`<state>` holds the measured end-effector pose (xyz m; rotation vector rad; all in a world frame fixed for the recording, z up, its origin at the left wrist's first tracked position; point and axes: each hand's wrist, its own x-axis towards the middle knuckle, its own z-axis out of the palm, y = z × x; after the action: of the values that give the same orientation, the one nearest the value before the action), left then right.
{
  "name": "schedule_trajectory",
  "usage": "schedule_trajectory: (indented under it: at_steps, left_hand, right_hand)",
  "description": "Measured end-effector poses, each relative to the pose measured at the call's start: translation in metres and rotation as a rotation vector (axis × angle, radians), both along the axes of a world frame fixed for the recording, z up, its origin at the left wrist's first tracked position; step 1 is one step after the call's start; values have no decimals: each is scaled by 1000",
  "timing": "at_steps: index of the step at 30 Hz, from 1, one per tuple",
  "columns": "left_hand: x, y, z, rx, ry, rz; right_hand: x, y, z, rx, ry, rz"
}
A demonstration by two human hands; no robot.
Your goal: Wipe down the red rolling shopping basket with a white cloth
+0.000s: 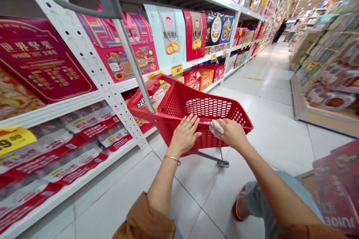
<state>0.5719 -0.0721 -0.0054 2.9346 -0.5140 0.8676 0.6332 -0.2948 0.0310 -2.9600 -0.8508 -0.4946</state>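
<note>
A red plastic shopping basket cart [165, 121] stands in front of me, with a mesh of holes in its walls and a grey pull handle [133, 58] rising at its left end. My left hand [184, 134] lies flat on the near side wall by the rim, fingers stretched out and holding nothing. Farther right along the same rim, my right hand [232, 131] pinches a crumpled white cloth [216, 128] against the basket. Below the basket a small caster wheel [223, 163] rests on the floor.
Store shelves [109, 101] with boxed goods and bottle packs [84, 134] run along the left. A stacked display [331, 78] flanks the aisle on the right, with red juice cartons [336, 183] nearer me. Two people [279, 31] are far down the tiled aisle.
</note>
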Motion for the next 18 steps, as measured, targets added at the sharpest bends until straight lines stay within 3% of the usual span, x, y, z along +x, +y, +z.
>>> schedule_trajectory:
  at_steps: [8,18]
  left_hand:
    - [12,-6,2,-18,-21,1]
    - [27,-49,-6,20,-19,-96]
  right_hand:
    - [-1,-2,-5,19,-54,-51]
    - [-2,-14,-19,75,-145,-21]
